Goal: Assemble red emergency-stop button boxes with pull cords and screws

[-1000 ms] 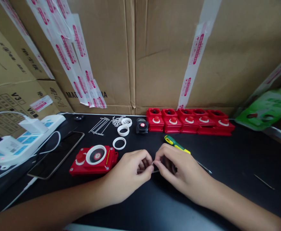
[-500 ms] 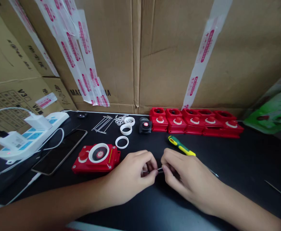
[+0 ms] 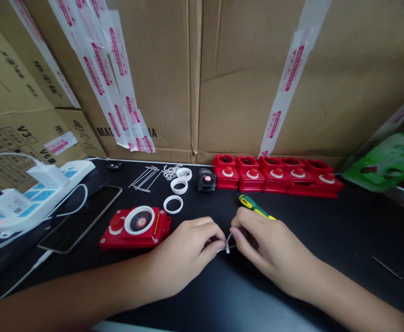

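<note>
My left hand (image 3: 188, 251) and my right hand (image 3: 262, 244) meet over the black table (image 3: 326, 240), both with fingers pinched together. Between the fingertips sits a small white part (image 3: 227, 243) on a thin metal pin; I cannot make out more of it. To the left of my left hand lies a red flat device (image 3: 134, 227) with a white ring around a black disc. A green and yellow screwdriver (image 3: 254, 207) lies just behind my right hand.
A row of red units (image 3: 278, 176) stands at the back by the cardboard boxes (image 3: 222, 78). White rings (image 3: 173, 204), metal pins (image 3: 145, 177) and a black part (image 3: 206, 180) lie behind. A phone (image 3: 80, 219) and power strip (image 3: 32, 198) sit left. A loose pin (image 3: 389, 267) lies right.
The pinched fingertips have shifted slightly, and a small white piece now shows between them. The camera has moved a little; everything on the table stays in place.
</note>
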`<act>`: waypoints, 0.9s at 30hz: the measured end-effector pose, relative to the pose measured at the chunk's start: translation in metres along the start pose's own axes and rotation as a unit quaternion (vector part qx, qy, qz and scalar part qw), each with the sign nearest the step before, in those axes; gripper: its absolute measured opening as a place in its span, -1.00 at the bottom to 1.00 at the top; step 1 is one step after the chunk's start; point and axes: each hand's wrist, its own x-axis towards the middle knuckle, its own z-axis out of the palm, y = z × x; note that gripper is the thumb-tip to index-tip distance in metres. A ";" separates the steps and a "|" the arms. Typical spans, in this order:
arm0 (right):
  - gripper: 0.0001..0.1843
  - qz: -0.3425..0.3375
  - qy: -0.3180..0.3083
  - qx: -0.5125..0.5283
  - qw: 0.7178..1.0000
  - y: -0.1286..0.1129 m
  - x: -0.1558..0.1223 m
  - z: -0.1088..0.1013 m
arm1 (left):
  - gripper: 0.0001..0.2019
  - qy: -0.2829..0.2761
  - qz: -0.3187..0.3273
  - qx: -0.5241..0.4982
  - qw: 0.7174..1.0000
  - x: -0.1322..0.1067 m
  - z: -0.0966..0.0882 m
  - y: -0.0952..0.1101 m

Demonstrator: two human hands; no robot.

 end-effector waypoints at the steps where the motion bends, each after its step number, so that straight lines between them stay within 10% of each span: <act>1: -0.79 0.004 0.001 0.000 1.000 0.000 0.000 0.000 | -0.86 -0.001 -0.001 0.002 1.000 0.000 0.000 0.000; 27: -0.84 0.044 -0.039 0.055 0.997 0.000 -0.001 0.003 | -0.83 0.028 0.025 0.015 0.999 -0.001 0.006 -0.003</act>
